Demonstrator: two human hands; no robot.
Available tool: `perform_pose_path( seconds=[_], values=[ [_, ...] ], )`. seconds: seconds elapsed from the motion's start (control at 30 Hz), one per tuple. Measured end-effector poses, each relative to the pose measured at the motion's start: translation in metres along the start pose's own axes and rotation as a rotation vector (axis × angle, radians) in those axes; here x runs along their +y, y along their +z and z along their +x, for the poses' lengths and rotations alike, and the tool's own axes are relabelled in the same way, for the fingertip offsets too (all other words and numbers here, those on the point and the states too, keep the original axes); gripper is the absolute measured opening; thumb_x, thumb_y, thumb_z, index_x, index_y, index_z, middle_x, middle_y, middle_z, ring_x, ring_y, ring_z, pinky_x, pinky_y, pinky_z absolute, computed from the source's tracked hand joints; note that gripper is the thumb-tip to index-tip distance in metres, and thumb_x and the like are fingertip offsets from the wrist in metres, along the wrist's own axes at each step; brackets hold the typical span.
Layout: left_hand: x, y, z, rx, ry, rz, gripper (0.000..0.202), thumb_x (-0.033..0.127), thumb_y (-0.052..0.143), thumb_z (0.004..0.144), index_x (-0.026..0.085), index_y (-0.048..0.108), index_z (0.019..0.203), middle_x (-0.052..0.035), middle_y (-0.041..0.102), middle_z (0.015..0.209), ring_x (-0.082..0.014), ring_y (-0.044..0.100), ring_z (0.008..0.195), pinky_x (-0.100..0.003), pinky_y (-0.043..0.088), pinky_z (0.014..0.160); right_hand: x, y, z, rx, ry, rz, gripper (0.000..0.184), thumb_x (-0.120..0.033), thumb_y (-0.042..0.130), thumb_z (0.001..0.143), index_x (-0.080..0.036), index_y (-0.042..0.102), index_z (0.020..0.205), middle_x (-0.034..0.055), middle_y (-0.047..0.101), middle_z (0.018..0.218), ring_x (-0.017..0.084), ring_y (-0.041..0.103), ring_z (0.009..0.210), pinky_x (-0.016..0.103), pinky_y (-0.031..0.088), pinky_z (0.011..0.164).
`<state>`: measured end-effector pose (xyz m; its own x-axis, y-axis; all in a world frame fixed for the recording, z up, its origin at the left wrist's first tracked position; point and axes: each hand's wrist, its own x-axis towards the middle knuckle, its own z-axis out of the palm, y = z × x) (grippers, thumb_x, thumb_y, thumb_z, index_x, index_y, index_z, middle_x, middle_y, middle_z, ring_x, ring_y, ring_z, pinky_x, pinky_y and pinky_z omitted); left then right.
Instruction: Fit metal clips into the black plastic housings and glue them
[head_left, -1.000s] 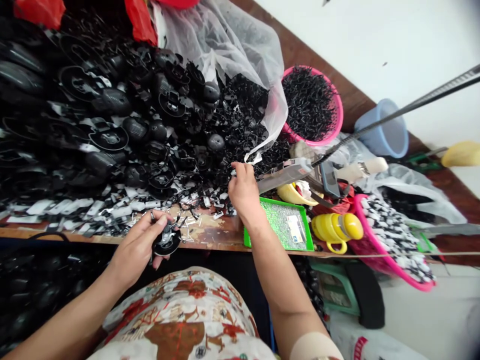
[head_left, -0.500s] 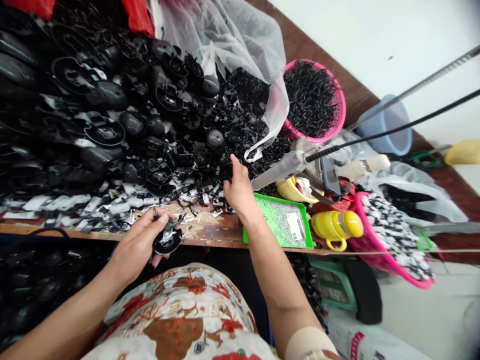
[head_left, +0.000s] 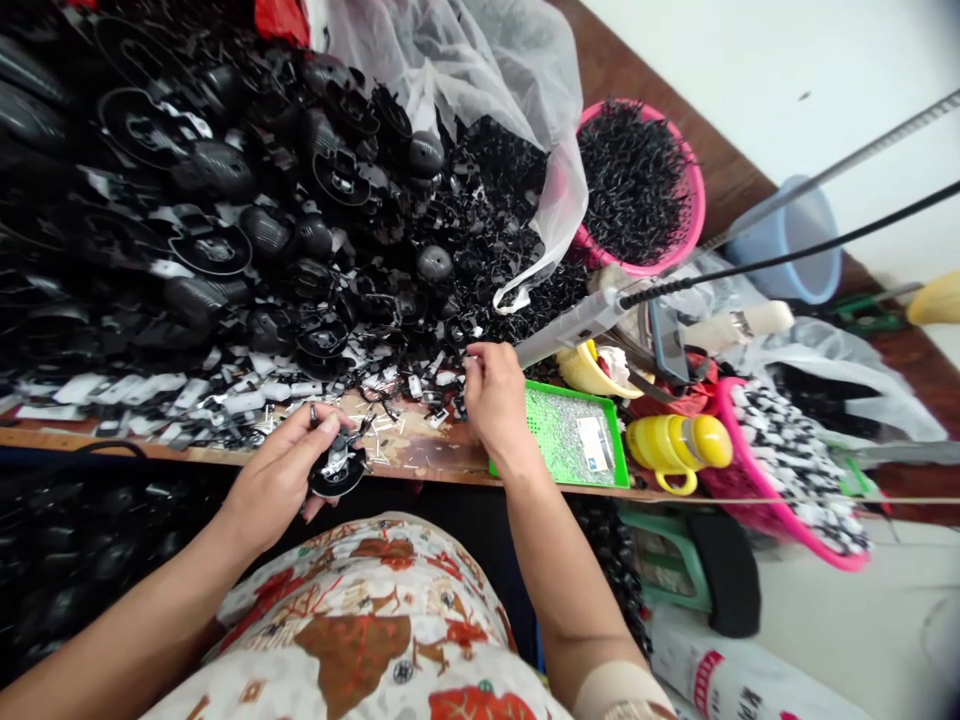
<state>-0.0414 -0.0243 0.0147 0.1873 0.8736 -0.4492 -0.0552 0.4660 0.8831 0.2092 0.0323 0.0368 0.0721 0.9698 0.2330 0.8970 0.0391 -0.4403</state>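
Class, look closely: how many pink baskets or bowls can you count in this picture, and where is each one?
2. One pink bowl full of small black parts sits at the back beside the clear bag; one pink basket of black-and-white pieces stands at the right. Clutter may hide others.

Single head-worn view, close, forward and down over the cluttered workbench [head_left: 420, 470].

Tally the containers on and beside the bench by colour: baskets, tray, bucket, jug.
Pink baskets: 2, one holding black clips, one holding black-and-white parts
Green tray: 1
Blue bucket: 1
Yellow jug: 1
Total: 5
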Motion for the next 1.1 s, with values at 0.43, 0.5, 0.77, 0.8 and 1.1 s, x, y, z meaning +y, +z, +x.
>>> perform_pose_path(
  seconds=[0.43, 0.5, 0.77, 0.8, 1.1],
  values=[
    [0.003, 0.002, 0.001, 0.006, 0.034, 0.027, 0.033, 0.055, 0.060, 0.090, 0.024, 0.058, 0.100, 0.0031, 0.057, 0.060, -0.0153, 0.054, 0.041, -0.020, 0.035, 0.028, -0.029, -0.005, -0.060, -0.424, -0.474, 0.221, 0.040, -0.009, 0.046, 0.095, -0.026, 0.065, 0.125, 0.0070, 0.056, 0.146, 0.020, 0.055, 0.133, 0.040, 0.051, 0.109],
    [0.003, 0.000, 0.001, 0.019, 0.033, 0.013, 0.033, 0.054, 0.061, 0.090, 0.024, 0.058, 0.101, 0.0025, 0.059, 0.065, -0.0146, 0.054, 0.041, -0.021, 0.035, 0.028, -0.023, 0.000, -0.061, -0.258, -0.328, 0.270, 0.032, -0.015, 0.045, 0.099, -0.024, 0.065, 0.123, 0.0100, 0.063, 0.133, 0.019, 0.061, 0.123, 0.038, 0.054, 0.103],
    [0.002, 0.001, 0.003, 0.070, 0.071, -0.065, 0.031, 0.051, 0.062, 0.091, 0.023, 0.058, 0.102, 0.0021, 0.062, 0.072, -0.0134, 0.056, 0.045, -0.021, 0.039, 0.031, -0.041, 0.039, -0.064, -0.275, -0.129, -0.097, 0.040, -0.051, 0.057, 0.099, -0.018, 0.068, 0.117, 0.0145, 0.067, 0.110, 0.029, 0.062, 0.103, 0.044, 0.051, 0.091],
    [0.002, 0.002, 0.004, 0.069, 0.069, -0.086, 0.031, 0.051, 0.062, 0.091, 0.023, 0.058, 0.102, 0.0023, 0.061, 0.070, -0.0139, 0.057, 0.046, -0.021, 0.041, 0.032, -0.045, 0.042, -0.062, -0.279, -0.098, -0.162, 0.042, -0.054, 0.056, 0.098, -0.018, 0.068, 0.118, 0.0150, 0.066, 0.110, 0.030, 0.061, 0.102, 0.044, 0.051, 0.089],
    [0.008, 0.000, 0.003, -0.087, -0.069, -0.270, 0.057, 0.070, 0.048, 0.093, 0.016, 0.062, 0.107, -0.0035, 0.066, 0.072, -0.0170, 0.062, 0.051, -0.023, 0.044, 0.035, -0.020, 0.036, -0.056, -0.254, -0.206, -0.073, 0.029, -0.034, 0.063, 0.094, -0.023, 0.067, 0.121, 0.0104, 0.070, 0.126, 0.028, 0.062, 0.111, 0.044, 0.040, 0.098]
  ],
)
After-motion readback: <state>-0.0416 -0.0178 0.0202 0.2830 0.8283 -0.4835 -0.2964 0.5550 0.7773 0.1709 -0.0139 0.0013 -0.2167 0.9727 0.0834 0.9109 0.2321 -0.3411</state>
